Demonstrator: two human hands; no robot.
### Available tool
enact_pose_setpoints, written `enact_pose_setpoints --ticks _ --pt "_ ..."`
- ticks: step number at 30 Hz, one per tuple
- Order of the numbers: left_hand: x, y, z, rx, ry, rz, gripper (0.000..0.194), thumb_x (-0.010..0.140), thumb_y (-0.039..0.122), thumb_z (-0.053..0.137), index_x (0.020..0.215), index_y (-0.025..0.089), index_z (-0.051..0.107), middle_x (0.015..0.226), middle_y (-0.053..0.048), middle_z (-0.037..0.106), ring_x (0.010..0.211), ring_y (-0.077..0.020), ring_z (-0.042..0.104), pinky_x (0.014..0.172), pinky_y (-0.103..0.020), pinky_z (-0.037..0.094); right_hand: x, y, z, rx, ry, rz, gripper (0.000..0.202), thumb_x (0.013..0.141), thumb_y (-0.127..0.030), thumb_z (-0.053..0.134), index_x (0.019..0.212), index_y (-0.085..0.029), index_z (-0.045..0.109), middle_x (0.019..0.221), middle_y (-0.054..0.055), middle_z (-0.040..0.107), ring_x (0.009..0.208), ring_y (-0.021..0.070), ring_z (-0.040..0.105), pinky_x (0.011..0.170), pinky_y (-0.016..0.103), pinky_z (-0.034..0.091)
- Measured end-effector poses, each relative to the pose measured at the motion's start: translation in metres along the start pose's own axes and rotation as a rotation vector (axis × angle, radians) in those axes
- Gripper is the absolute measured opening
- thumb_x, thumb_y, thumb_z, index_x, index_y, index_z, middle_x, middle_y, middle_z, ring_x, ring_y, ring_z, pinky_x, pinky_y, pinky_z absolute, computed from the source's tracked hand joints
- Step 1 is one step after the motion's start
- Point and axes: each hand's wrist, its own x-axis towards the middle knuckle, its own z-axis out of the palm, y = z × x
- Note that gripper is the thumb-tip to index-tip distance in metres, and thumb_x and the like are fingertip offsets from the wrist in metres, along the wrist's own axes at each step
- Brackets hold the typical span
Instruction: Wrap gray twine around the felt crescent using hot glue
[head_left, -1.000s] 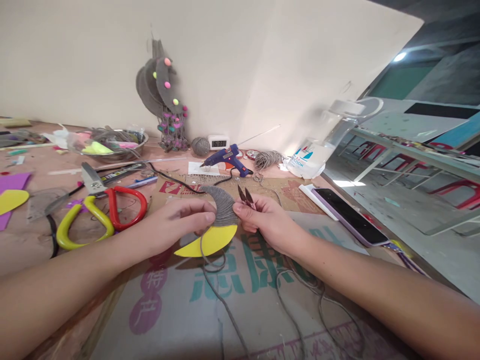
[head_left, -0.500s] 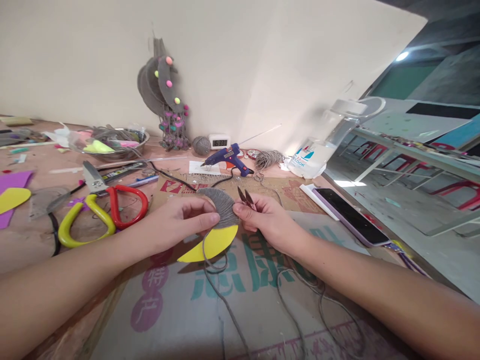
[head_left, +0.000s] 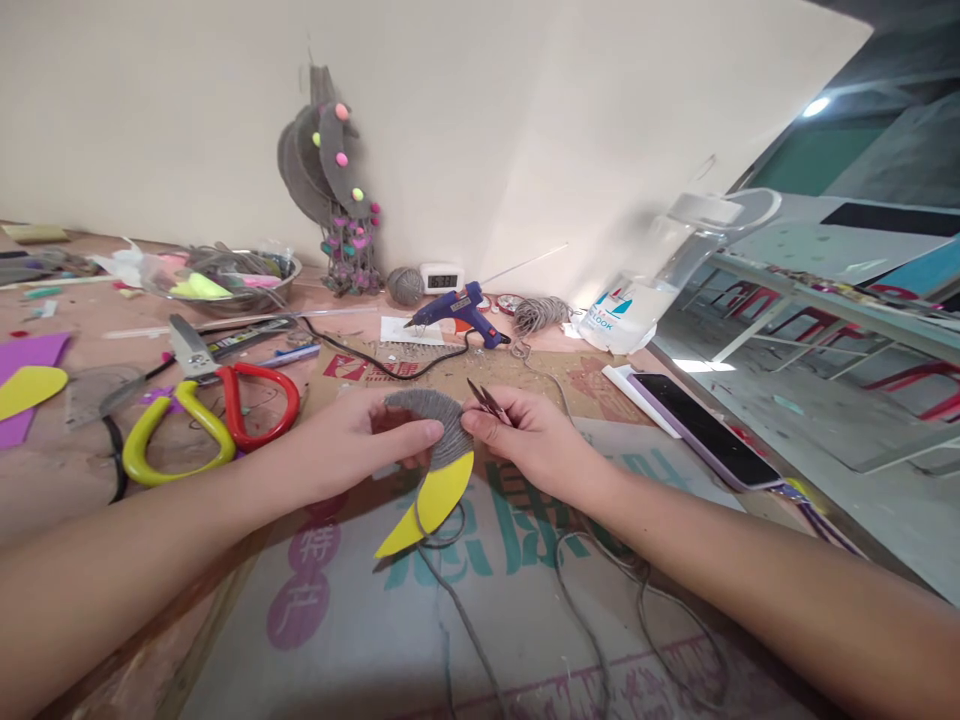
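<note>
A yellow crescent (head_left: 438, 495), its upper half wrapped in grey yarn (head_left: 442, 415), hangs over the cardboard. My left hand (head_left: 375, 430) grips the wrapped part from the left, thumb across its front. My right hand (head_left: 525, 435) is closed around small dark snips (head_left: 487, 402), whose blades point up and left; its thumb and fingertips meet the right edge of the wrapped part. A loose grey strand (head_left: 461, 610) runs down from the crescent, and more yarn loops (head_left: 645, 590) lie beneath my right forearm.
Large scissors (head_left: 225, 400) with yellow and red handles lie left. Behind are a blue glue gun (head_left: 461, 310), a yarn bundle (head_left: 541, 314), a clock (head_left: 442, 280) and a metal bowl (head_left: 289, 280). A phone (head_left: 705, 428) and a clear jug (head_left: 637, 290) stand right.
The crescent has turned so its yellow tip points more steeply down. The snips have tilted further left in my right hand. The view has shifted slightly.
</note>
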Motion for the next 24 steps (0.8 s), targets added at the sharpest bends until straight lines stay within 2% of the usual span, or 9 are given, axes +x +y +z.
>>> enact_pose_setpoints --ticks 2,4,7,10,13,17,24 --pt "0.000 0.000 0.001 0.025 0.018 -0.019 0.023 0.079 0.037 0.051 0.070 0.018 0.060 0.064 0.001 0.059 0.061 -0.0120 0.054 0.056 -0.021 0.043 -0.001 0.001 0.001 -0.080 0.009 0.003 0.025 0.082 -0.039 0.052 0.074 -0.016 0.054 0.064 -0.003 0.048 0.058 0.0082 0.043 0.054 0.020 0.034" --pt "0.001 0.000 0.002 0.065 0.058 -0.014 0.018 0.079 0.033 0.051 0.076 0.018 0.060 0.064 0.003 0.058 0.059 -0.0113 0.053 0.053 -0.020 0.041 -0.003 0.001 0.001 -0.164 0.044 -0.051 0.023 0.083 -0.039 0.051 0.086 -0.017 0.054 0.077 0.000 0.055 0.069 0.0111 0.050 0.061 0.022 0.039" --pt "0.001 0.001 0.003 0.091 0.152 0.014 0.017 0.079 0.030 0.048 0.071 0.018 0.058 0.058 0.004 0.054 0.053 -0.0096 0.048 0.049 -0.019 0.038 -0.008 -0.003 -0.003 -0.437 0.110 -0.256 0.028 0.086 -0.035 0.048 0.107 -0.018 0.050 0.096 0.006 0.057 0.084 0.0153 0.052 0.071 0.027 0.042" --pt "0.000 0.002 0.002 0.095 0.213 0.038 0.023 0.079 0.031 0.048 0.061 0.018 0.051 0.051 0.006 0.048 0.049 -0.0091 0.045 0.047 -0.019 0.037 -0.014 -0.009 -0.007 -0.839 0.091 -0.457 0.028 0.089 -0.032 0.042 0.111 -0.017 0.051 0.093 0.008 0.057 0.081 0.0170 0.051 0.069 0.029 0.040" --pt "0.000 0.001 0.000 0.129 0.229 0.052 0.025 0.079 0.029 0.047 0.057 0.017 0.049 0.049 0.006 0.047 0.048 -0.0089 0.044 0.047 -0.020 0.036 -0.017 -0.012 -0.008 -1.101 0.071 -0.552 0.029 0.089 -0.032 0.042 0.109 -0.015 0.055 0.085 0.007 0.057 0.075 0.0164 0.050 0.063 0.028 0.037" --pt "0.000 0.000 0.000 0.171 0.246 0.058 0.024 0.078 0.026 0.046 0.056 0.017 0.048 0.050 0.005 0.049 0.050 -0.0094 0.045 0.049 -0.021 0.036 -0.017 -0.011 -0.006 -1.198 0.082 -0.578 0.027 0.089 -0.030 0.042 0.107 -0.015 0.057 0.081 0.005 0.057 0.072 0.0156 0.048 0.063 0.027 0.035" --pt "-0.001 0.000 0.002 0.174 0.232 0.031 0.021 0.075 0.023 0.045 0.055 0.018 0.047 0.050 0.006 0.049 0.050 -0.0098 0.046 0.047 -0.020 0.034 -0.017 -0.011 -0.002 -1.220 0.072 -0.545 0.028 0.090 -0.031 0.039 0.105 -0.016 0.058 0.079 0.005 0.056 0.072 0.0152 0.048 0.062 0.027 0.034"
